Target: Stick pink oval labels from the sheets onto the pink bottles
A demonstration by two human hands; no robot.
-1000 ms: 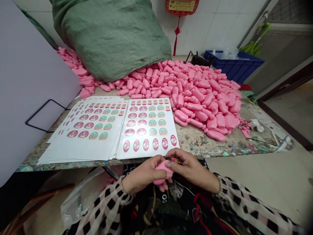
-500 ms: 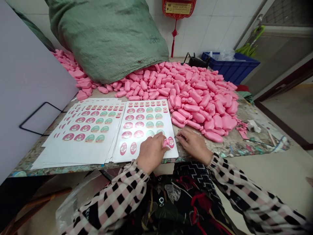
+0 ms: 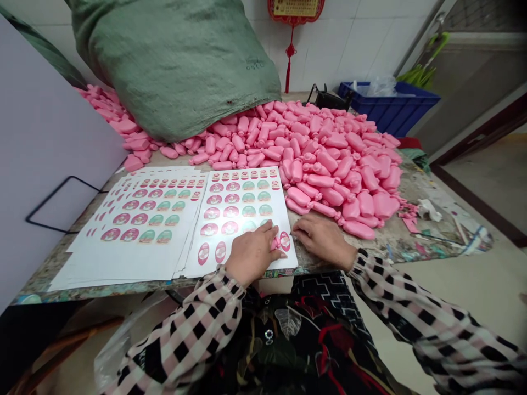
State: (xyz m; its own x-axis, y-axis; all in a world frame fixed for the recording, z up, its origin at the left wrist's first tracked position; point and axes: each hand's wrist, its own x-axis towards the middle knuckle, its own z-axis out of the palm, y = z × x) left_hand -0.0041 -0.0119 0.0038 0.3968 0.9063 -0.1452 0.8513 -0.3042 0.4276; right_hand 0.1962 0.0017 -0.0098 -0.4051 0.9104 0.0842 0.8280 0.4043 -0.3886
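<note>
My left hand (image 3: 252, 253) curls into a pinch at lower center, while my right hand (image 3: 323, 238) lies palm-down just beside it.

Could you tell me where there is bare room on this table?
A strip of speckled tabletop lies between the pink moulded pieces and the table's front edge, right of the right hand. It is crowded over the sticker sheets, under the left hand.

Head-worn view, facing forward and down
</note>
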